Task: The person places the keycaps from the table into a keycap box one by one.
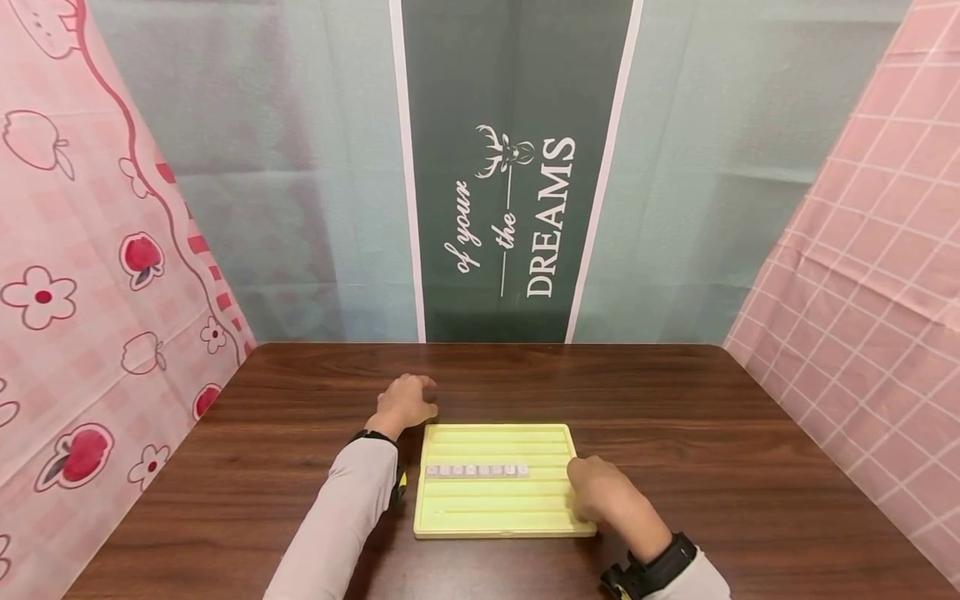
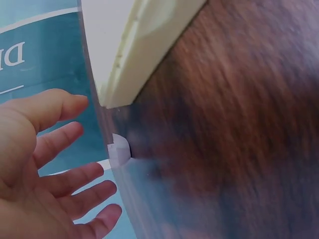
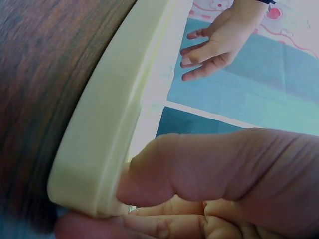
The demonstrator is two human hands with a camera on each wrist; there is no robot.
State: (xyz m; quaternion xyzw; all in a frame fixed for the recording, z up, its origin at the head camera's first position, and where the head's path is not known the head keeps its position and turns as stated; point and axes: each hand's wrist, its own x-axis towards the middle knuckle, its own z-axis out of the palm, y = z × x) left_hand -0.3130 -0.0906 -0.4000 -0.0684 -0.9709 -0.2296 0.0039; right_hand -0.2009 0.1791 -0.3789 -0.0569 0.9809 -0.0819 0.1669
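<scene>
A shallow yellow tray with raised ridges lies on the table in the head view. Along one of its ridges, toward the left, stands a row of several small white keycaps. My right hand grips the tray's right edge; the right wrist view puts the thumb on the rim at a corner and a finger below it. Beyond the tray's far left corner is my left hand, fingers spread and holding nothing. In the left wrist view a small pale piece appears near those fingertips.
The brown wooden table extends around the tray on all sides. A printed green cloth hangs behind it. Pink patterned curtains flank the left and right.
</scene>
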